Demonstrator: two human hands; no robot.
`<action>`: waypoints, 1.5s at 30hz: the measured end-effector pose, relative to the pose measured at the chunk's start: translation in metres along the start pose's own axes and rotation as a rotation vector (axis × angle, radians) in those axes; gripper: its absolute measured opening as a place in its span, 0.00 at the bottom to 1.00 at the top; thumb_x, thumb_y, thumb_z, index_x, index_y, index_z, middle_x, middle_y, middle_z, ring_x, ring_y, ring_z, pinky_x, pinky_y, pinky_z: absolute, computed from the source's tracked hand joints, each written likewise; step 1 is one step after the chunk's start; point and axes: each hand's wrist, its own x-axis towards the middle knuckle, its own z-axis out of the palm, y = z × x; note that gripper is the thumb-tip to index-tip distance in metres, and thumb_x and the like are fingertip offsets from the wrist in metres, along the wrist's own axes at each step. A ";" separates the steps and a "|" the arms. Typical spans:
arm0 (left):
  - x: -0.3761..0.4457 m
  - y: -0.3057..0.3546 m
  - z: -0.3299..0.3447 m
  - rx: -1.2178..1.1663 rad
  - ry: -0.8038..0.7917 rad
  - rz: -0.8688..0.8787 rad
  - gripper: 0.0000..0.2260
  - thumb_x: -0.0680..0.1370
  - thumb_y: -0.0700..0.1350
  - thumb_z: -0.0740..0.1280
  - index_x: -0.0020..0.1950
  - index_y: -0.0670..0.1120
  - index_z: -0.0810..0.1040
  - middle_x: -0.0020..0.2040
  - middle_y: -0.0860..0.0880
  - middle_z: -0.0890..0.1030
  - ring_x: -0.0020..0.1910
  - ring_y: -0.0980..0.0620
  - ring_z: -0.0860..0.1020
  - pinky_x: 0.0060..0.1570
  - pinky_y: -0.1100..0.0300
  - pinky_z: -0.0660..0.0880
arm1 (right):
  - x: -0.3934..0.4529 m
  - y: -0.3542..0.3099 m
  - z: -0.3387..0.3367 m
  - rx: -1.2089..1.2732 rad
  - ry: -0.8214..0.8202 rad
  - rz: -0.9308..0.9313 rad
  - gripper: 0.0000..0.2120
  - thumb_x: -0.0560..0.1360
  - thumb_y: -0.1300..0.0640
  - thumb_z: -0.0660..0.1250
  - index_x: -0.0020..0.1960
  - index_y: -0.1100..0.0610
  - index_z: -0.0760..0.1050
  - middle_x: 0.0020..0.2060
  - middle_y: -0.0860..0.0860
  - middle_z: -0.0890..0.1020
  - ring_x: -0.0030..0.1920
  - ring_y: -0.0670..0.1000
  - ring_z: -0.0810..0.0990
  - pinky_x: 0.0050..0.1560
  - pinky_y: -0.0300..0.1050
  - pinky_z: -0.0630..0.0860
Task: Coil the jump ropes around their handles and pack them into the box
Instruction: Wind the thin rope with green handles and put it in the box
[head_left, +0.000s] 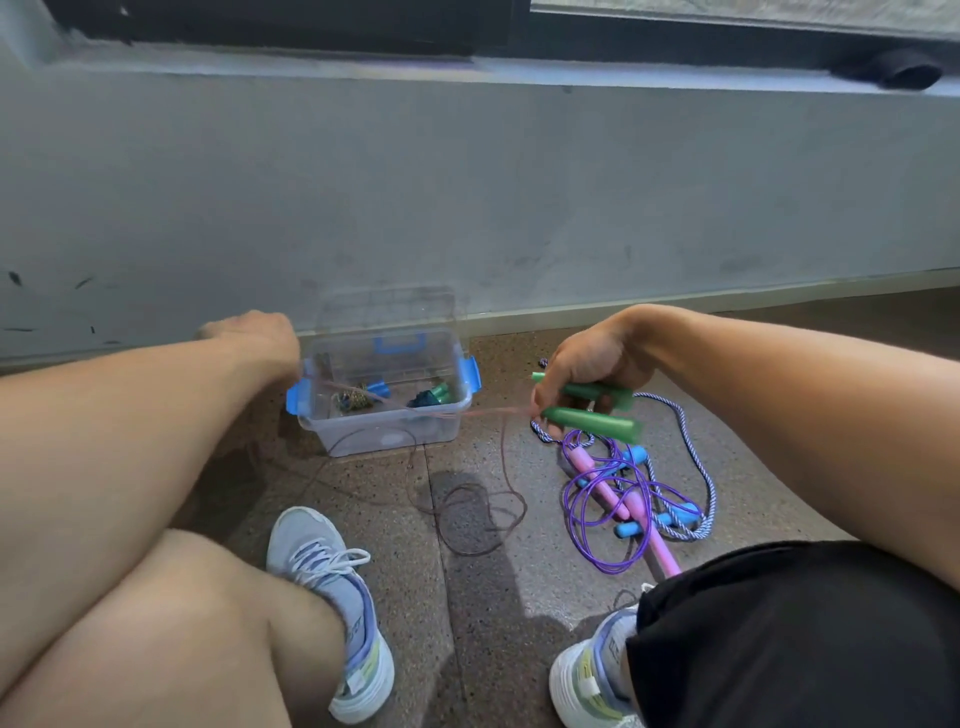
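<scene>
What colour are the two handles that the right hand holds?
Green. The handles in the right hand show best in the head view.

The left hand (254, 332) sits at centre left of the frame, fist closed, arm stretched forward. The right hand (587, 369), centre right, is curled with wrist bent downward.

No text, label, brand or number can be read on anything in view.

Green-handled rope (587, 410) uncoiled beside open clear box (387, 415)
</scene>
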 end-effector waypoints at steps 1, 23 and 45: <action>-0.003 0.005 -0.002 -0.032 -0.035 0.064 0.18 0.73 0.46 0.74 0.60 0.42 0.78 0.57 0.44 0.81 0.56 0.43 0.80 0.55 0.53 0.77 | 0.002 -0.004 0.002 0.061 0.043 -0.039 0.04 0.78 0.56 0.64 0.45 0.55 0.76 0.37 0.51 0.84 0.33 0.49 0.75 0.25 0.38 0.64; -0.051 0.090 -0.020 -1.171 -0.524 0.608 0.05 0.76 0.38 0.60 0.49 0.44 0.71 0.35 0.46 0.72 0.26 0.52 0.70 0.24 0.62 0.70 | 0.010 -0.043 0.014 0.331 0.653 -0.341 0.28 0.73 0.30 0.64 0.45 0.56 0.81 0.38 0.51 0.85 0.39 0.52 0.81 0.46 0.47 0.74; -0.047 0.077 -0.020 -1.094 -0.469 0.710 0.13 0.74 0.43 0.76 0.56 0.44 0.80 0.47 0.45 0.85 0.42 0.50 0.83 0.31 0.61 0.75 | 0.018 -0.030 0.017 0.205 0.872 -0.564 0.18 0.81 0.41 0.61 0.40 0.54 0.68 0.28 0.51 0.78 0.24 0.48 0.70 0.28 0.43 0.67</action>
